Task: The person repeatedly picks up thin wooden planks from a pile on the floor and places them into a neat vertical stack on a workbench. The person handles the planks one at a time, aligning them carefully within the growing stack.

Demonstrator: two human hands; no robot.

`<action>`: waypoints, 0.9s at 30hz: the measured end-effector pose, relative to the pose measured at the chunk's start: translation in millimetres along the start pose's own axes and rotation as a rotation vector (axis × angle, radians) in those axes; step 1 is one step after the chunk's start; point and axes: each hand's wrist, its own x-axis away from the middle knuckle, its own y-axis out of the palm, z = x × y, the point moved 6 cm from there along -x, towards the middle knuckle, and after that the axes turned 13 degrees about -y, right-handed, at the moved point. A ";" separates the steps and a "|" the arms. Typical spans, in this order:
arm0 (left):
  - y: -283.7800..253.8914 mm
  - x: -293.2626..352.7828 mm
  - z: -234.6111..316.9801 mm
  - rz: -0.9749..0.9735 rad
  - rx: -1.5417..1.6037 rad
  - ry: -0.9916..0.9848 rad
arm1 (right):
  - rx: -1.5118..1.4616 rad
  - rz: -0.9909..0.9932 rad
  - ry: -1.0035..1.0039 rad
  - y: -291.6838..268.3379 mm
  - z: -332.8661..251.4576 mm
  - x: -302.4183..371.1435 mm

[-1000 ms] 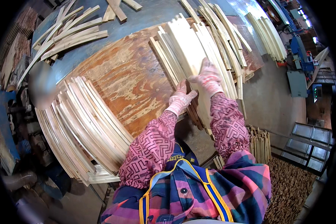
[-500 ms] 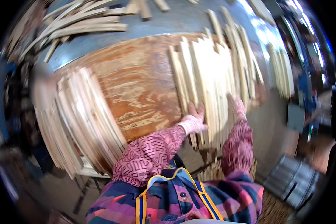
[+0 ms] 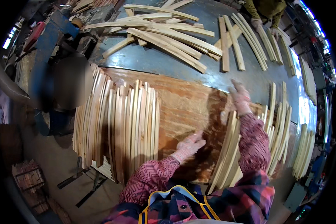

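My left hand (image 3: pixel 188 146), in a pale glove, is over the bare brown plywood board (image 3: pixel 179 100). Its fingers stretch toward the right and hold nothing. My right hand (image 3: pixel 241 98), gloved too, reaches near the board's far edge with fingers apart and empty. Below my right forearm, a row of pale wooden slats (image 3: pixel 227 149) stands lengthwise on the board, partly hidden by the sleeve. More slats (image 3: pixel 280 127) lie just right of that arm. To the left of my left hand, a wide row of slats (image 3: pixel 134 123) lies side by side, their near ends sticking out past the board.
Loose curved slats (image 3: pixel 175 37) lie crossed on the grey metal table (image 3: pixel 168 63) at the back. At the far right, a co-worker's gloved hands (image 3: pixel 258 25) touch slats there. A bundle of slats (image 3: pixel 304 153) rests at the right edge. Machinery (image 3: pixel 59 30) stands at left.
My view has swung, showing more of the table's back and a co-worker. Both hands have come off the right-hand slats; the right one has reached farther away, the left one is over the bare board.
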 end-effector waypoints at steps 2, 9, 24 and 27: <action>-43.8 -1.5 -18.3 0.146 0.093 -0.063 | 0.160 -0.055 -0.079 57.2 -35.3 -64.4; -91.9 -29.3 -81.0 0.367 0.521 -0.042 | 0.175 -0.417 -0.076 146.1 -101.9 -150.5; -122.1 -115.0 -23.9 -0.035 1.535 0.036 | 0.328 -0.373 -0.305 137.1 -118.9 -215.9; -129.0 -95.6 -1.1 0.034 1.326 0.080 | 0.324 -0.279 -0.297 180.4 -125.0 -200.4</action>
